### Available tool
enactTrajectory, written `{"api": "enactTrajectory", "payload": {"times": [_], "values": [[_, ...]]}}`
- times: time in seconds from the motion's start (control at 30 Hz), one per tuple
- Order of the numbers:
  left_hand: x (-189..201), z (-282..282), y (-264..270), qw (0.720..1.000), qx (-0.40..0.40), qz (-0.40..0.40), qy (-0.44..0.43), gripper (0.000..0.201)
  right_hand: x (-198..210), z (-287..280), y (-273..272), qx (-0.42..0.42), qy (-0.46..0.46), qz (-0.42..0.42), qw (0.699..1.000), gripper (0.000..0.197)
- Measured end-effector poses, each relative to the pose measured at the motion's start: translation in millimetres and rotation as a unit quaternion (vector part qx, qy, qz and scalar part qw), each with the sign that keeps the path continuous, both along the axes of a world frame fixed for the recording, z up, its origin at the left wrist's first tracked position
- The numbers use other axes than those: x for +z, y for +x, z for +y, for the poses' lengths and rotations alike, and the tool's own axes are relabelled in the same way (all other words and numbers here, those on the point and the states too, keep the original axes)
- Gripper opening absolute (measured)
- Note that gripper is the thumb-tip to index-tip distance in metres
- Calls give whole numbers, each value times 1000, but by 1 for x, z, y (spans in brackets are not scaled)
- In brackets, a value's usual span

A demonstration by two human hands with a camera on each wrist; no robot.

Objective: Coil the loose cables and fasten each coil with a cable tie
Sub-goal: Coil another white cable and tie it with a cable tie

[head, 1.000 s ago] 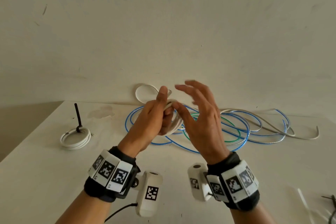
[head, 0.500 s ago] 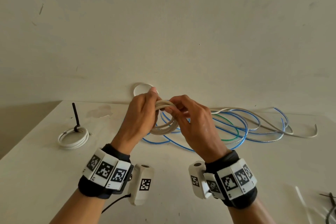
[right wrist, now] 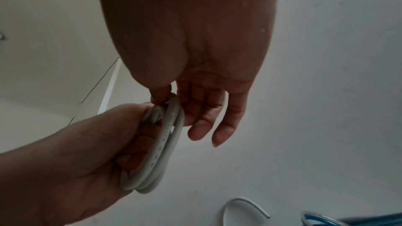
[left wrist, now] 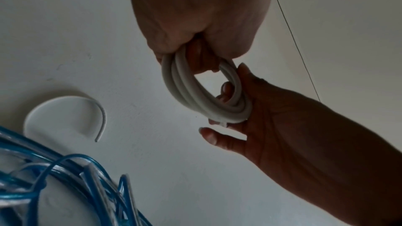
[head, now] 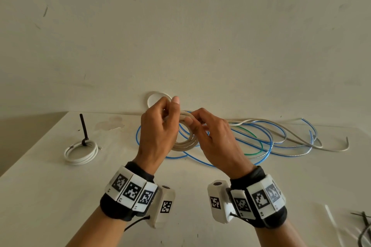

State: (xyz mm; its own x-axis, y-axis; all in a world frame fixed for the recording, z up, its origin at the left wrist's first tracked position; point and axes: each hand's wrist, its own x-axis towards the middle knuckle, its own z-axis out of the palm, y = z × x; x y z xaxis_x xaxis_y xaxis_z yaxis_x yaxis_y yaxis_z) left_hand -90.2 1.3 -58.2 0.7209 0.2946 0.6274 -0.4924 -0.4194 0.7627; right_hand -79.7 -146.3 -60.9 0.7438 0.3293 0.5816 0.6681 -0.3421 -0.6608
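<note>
I hold a small coil of off-white cable [head: 185, 143] in the air above the table between both hands. My left hand [head: 172, 114] grips the coil's top left with curled fingers, the thumb on top. My right hand [head: 192, 120] pinches the coil's upper right with thumb and forefinger. In the left wrist view the coil [left wrist: 191, 92] shows about three turns, and a finger of the right hand [left wrist: 282, 118] hooks through it. In the right wrist view the coil [right wrist: 167, 143] hangs from the left hand [right wrist: 76, 152], and the right hand's other fingers [right wrist: 219, 126] stay straight.
A tied white coil [head: 81, 151] with an upright black cable tie [head: 83, 129] lies at the left. Loose blue, green and grey cables [head: 267, 140] sprawl behind my hands to the right. A white cable loop [head: 153, 96] leans by the wall. Spare ties [head: 363, 224] lie at the lower right.
A second ago my right hand was open with its fingers spread beside the coil. It has since closed on the coil, and both hands now hold it.
</note>
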Motion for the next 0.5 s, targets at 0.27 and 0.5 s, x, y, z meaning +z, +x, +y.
{"api": "enactTrajectory", "payload": {"times": [0.27, 0.5], "values": [[4, 1, 0, 978, -111, 128, -123, 46, -15, 20, -6, -120, 135, -150, 972, 15], [16, 4, -5, 924, -229, 226, -208, 37, -21, 19, -4, -115, 70, -221, 966, 21]]}}
